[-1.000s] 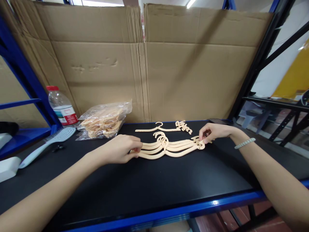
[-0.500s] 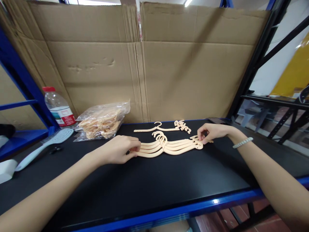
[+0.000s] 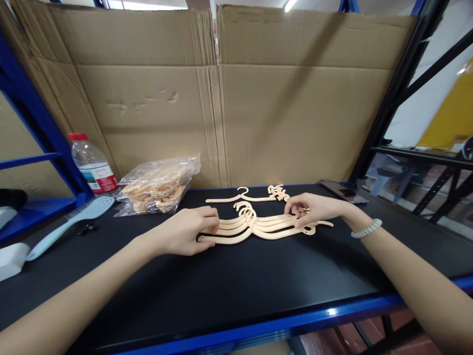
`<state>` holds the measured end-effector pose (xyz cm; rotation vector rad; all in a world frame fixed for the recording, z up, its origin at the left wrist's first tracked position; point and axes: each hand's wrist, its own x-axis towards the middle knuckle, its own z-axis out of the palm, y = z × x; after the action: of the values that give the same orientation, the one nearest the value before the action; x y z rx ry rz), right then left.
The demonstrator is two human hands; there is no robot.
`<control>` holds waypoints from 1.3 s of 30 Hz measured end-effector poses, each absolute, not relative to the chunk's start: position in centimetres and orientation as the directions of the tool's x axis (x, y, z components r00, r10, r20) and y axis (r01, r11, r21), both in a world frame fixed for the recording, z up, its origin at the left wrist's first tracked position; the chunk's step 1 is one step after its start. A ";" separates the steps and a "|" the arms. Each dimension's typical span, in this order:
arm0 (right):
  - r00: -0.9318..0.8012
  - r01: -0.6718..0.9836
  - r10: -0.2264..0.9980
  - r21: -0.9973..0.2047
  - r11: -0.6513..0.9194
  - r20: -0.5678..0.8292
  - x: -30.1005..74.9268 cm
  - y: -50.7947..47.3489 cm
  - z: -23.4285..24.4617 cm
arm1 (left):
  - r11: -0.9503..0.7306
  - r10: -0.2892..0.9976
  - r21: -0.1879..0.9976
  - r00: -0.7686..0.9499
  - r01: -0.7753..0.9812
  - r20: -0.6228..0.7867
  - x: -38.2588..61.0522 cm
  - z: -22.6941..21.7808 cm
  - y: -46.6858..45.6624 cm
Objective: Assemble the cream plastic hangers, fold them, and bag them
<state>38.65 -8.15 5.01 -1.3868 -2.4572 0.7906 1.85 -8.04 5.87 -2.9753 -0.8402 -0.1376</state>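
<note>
Several beige clothes hangers lie overlapped flat on the black tabletop, their hooks bunched at the middle. My left hand is closed around their left ends, thumb in front and fingers behind. At the right ends, my right hand is curled with thumb and fingers on the hanger arms; its fingers partly hide what they grip. A beige piece with a loop and a long thin tip sticks out beneath that hand. Behind the group rests a single hanger, with a small heap of curly beige pieces at its right end.
A clear plastic bag of beige pieces sits at back left, beside a red-capped bottle. A pale hairbrush and a white object lie at left. A phone lies back right. Cardboard walls the back.
My right hand has shifted left and inward along the hanger arms, uncovering the thin tip and the phone. My left hand stays at the left ends, its thumb and fingers slightly wider apart.
</note>
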 end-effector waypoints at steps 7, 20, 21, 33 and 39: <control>-0.540 0.754 0.841 -0.465 0.464 -0.035 37.5 -8.1 3.8 | -0.872 0.479 0.164 0.872 0.460 0.101 2.0 5.1 -7.8; -0.515 0.765 0.857 -0.465 0.446 -0.024 37.0 -8.3 3.9 | -0.857 0.504 0.204 0.853 0.473 0.138 1.9 4.2 -7.0; -0.514 0.765 0.858 -0.467 0.444 -0.025 37.0 -8.3 3.9 | -0.856 0.506 0.205 0.850 0.475 0.148 1.9 4.1 -6.9; -0.455 0.723 0.888 -0.555 0.410 0.063 36.9 -8.1 3.8 | -0.870 0.490 0.184 0.847 0.458 0.207 2.1 3.9 -7.2; -0.237 0.752 0.937 -0.563 0.343 0.255 36.9 -7.7 3.5 | -0.877 0.474 0.195 0.854 0.438 0.213 2.2 3.9 -7.4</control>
<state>36.94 -7.70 3.51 -1.4700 -2.0598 0.4393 2.19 -7.36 3.92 -3.1590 -0.7816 -0.4213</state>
